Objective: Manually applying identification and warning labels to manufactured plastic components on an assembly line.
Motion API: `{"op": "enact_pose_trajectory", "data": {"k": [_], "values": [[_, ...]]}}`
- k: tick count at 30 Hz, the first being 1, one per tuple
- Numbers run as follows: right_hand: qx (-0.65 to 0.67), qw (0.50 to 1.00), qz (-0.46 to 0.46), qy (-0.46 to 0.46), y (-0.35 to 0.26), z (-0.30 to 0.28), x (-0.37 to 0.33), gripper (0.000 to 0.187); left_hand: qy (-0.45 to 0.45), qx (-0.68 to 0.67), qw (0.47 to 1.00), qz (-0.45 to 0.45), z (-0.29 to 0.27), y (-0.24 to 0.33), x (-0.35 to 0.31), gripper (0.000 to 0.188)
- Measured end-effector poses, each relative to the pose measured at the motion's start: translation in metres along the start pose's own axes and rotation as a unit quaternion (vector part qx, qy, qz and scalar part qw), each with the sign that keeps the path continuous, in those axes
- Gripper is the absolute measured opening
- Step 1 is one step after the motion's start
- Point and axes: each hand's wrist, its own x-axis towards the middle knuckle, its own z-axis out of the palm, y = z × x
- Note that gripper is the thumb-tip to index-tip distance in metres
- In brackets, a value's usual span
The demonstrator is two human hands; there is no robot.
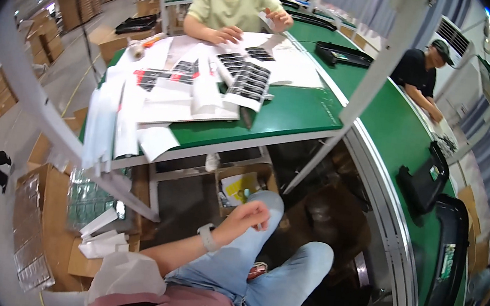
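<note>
My left hand (248, 215) rests on my left knee, on light blue jeans (256, 263). Its fingers are curled in, and nothing shows in them. A white watch (206, 237) sits on that wrist. My right hand is out of the picture. Ahead of my knees stands a green table (298, 114) with a white edge. Nearest me on it lie white sheets carrying rows of black labels (247, 81) and long white paper strips (110, 119).
A person in a pale green shirt (228, 6) works at the table's far side. A green conveyor (403, 141) with black trays (423, 182) runs along my right, a person in black (418, 73) beside it. Cardboard boxes (38, 214) stand on the floor at my left, another (241, 186) under the table.
</note>
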Motion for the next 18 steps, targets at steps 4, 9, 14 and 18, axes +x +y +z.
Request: {"op": "enact_pose_trajectory", "data": {"k": [4,9,14,18], "values": [[-0.091,0.987,0.074,-0.106,0.015,0.153,-0.121,0.044,-0.073,-0.2,0.97,-0.116,-0.01,0.039,-0.007,0.047],[-0.203,0.942,0.146,-0.225,0.013,0.271,-0.255,0.049,0.08,-0.406,0.891,-0.186,-0.056,0.046,-0.056,0.056],[-0.228,0.873,0.237,-0.36,0.131,0.324,-0.229,0.042,0.169,-0.11,0.968,-0.148,-0.151,-0.045,-0.117,0.04],[-0.795,0.376,0.022,-0.475,0.126,0.411,-0.177,0.037,0.049,0.362,0.898,-0.247,-0.151,-0.001,-0.159,0.058]]}}
